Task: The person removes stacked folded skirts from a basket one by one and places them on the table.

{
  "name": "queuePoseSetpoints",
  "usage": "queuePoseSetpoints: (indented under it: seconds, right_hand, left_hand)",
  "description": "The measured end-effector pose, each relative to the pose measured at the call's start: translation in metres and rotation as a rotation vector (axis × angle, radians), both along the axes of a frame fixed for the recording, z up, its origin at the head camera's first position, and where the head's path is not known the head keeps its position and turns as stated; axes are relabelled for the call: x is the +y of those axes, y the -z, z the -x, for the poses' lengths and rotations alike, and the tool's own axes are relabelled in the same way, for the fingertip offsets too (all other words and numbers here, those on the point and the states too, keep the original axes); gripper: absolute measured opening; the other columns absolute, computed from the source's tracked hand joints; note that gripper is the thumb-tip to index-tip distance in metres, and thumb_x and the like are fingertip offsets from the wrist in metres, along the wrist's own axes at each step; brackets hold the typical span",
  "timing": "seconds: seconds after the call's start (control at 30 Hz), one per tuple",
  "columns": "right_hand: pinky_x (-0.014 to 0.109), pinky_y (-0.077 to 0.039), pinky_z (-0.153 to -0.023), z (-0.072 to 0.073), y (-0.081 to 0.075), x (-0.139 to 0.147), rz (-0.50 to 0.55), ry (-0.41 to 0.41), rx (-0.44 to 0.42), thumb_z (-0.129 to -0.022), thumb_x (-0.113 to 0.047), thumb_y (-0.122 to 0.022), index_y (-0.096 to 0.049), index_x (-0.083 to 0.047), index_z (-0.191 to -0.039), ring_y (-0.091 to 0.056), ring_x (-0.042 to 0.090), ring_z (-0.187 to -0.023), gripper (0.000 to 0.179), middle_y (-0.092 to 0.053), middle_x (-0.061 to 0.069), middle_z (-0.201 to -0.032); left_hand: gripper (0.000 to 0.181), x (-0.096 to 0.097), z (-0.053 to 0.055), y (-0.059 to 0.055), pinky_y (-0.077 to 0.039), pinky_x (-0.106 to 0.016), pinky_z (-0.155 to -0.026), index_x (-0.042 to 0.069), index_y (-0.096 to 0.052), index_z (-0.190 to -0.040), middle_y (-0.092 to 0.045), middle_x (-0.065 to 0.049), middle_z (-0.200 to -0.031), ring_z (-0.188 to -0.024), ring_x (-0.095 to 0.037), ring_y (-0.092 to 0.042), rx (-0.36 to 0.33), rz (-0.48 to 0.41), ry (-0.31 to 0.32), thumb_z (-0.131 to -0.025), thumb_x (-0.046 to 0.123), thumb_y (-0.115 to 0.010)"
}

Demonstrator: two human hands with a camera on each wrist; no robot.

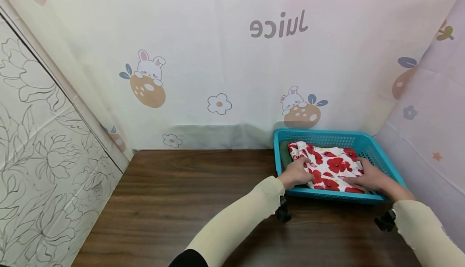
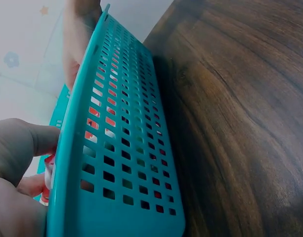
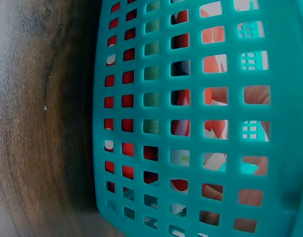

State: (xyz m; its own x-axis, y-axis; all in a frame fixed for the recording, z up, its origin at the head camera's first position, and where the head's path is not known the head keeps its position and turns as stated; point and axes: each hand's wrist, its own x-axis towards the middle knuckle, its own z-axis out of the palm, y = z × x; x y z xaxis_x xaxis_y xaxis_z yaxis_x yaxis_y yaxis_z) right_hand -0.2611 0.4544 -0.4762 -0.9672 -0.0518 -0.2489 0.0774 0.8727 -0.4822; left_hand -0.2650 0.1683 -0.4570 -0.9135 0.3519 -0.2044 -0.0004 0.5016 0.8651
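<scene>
A folded white cloth with red flowers [image 1: 332, 166] lies inside a turquoise plastic basket [image 1: 327, 133] at the right of the table. My left hand [image 1: 296, 173] grips the cloth's left edge, its thumb on top. At the right edge, my right hand [image 1: 372, 176] holds the cloth with its thumb reaching along the front. In the left wrist view, the left hand [image 2: 15, 158] pinches a bit of red and white fabric just behind the basket rim. Through the basket holes in the right wrist view, parts of the right hand [image 3: 250, 197] show; the rest is hidden.
Dark green fabric [image 1: 285, 154] sits under the flowered cloth at the basket's left. The brown wooden table [image 1: 174, 194] extends left of the basket. A printed curtain [image 1: 218, 57] hangs behind, with another at the right [image 1: 436, 137] close to the basket.
</scene>
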Motion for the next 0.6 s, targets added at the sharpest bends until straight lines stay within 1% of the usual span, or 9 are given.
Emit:
queuePoseSetpoints:
  seconds: [0.1,0.2,0.33,0.4,0.47,0.53,0.6]
  right_hand:
    - [0.079,-0.039,-0.098,0.0,0.0,0.001,0.027,0.002,-0.011,-0.083,-0.052,-0.081,-0.006,0.025,-0.147,-0.03,0.065,-0.121,0.125,-0.023,0.051,-0.138]
    - [0.078,-0.04,-0.097,0.001,0.001,0.0,0.04,-0.003,-0.012,-0.079,-0.055,-0.083,-0.008,0.023,-0.148,-0.031,0.065,-0.122,0.128,-0.023,0.05,-0.14]
    - [0.079,-0.04,-0.096,0.0,-0.004,-0.004,0.061,-0.016,-0.027,-0.08,-0.053,-0.083,-0.01,0.018,-0.151,-0.029,0.065,-0.125,0.124,-0.022,0.048,-0.143]
    - [0.078,-0.04,-0.097,-0.002,-0.007,-0.006,0.09,-0.021,-0.04,-0.083,-0.05,-0.082,-0.011,0.015,-0.152,-0.027,0.065,-0.126,0.119,-0.021,0.047,-0.145]
    - [0.078,-0.04,-0.096,-0.004,-0.01,-0.009,0.115,-0.033,-0.044,-0.086,-0.046,-0.081,-0.015,0.012,-0.152,-0.026,0.065,-0.126,0.11,-0.022,0.046,-0.145]
    - [0.077,-0.042,-0.096,-0.006,-0.012,-0.012,0.126,-0.056,-0.033,-0.088,-0.042,-0.08,-0.024,0.009,-0.151,-0.028,0.064,-0.127,0.098,-0.025,0.044,-0.146]
    - [0.076,-0.043,-0.095,-0.008,-0.014,-0.015,0.129,-0.084,-0.016,-0.09,-0.04,-0.078,-0.034,0.006,-0.147,-0.031,0.062,-0.126,0.085,-0.029,0.043,-0.146]
  left_hand:
    - [0.058,0.001,0.002,0.002,-0.057,-0.036,-0.086,0.021,-0.06,-0.139,-0.062,0.001,-0.13,-0.101,-0.015,-0.051,-0.005,-0.021,0.014,-0.085,0.01,-0.078]
    - [0.059,0.001,0.002,0.002,-0.056,-0.036,-0.086,0.024,-0.06,-0.141,-0.063,0.004,-0.128,-0.099,-0.014,-0.051,-0.011,-0.005,0.016,-0.086,0.014,-0.077]
    - [0.05,0.002,0.003,0.002,-0.055,-0.031,-0.074,0.021,-0.064,-0.136,-0.065,0.003,-0.111,-0.086,-0.014,-0.055,-0.033,0.013,0.009,-0.088,0.017,-0.076]
    - [0.048,0.002,0.004,0.001,-0.052,-0.029,-0.068,0.018,-0.064,-0.135,-0.063,0.002,-0.107,-0.081,-0.014,-0.055,-0.046,-0.001,0.008,-0.088,0.015,-0.075]
    - [0.05,0.001,0.005,0.0,-0.049,-0.029,-0.062,0.018,-0.062,-0.137,-0.063,0.0,-0.112,-0.081,-0.015,-0.054,-0.056,-0.023,0.012,-0.089,0.011,-0.074]
    - [0.055,0.001,0.006,0.0,-0.047,-0.028,-0.06,0.02,-0.061,-0.141,-0.063,0.0,-0.121,-0.084,-0.015,-0.052,-0.064,-0.04,0.013,-0.089,0.006,-0.073]
    - [0.058,0.001,0.006,0.001,-0.046,-0.029,-0.058,0.02,-0.06,-0.142,-0.063,-0.001,-0.122,-0.081,-0.017,-0.052,-0.077,-0.051,0.008,-0.087,0.003,-0.072]
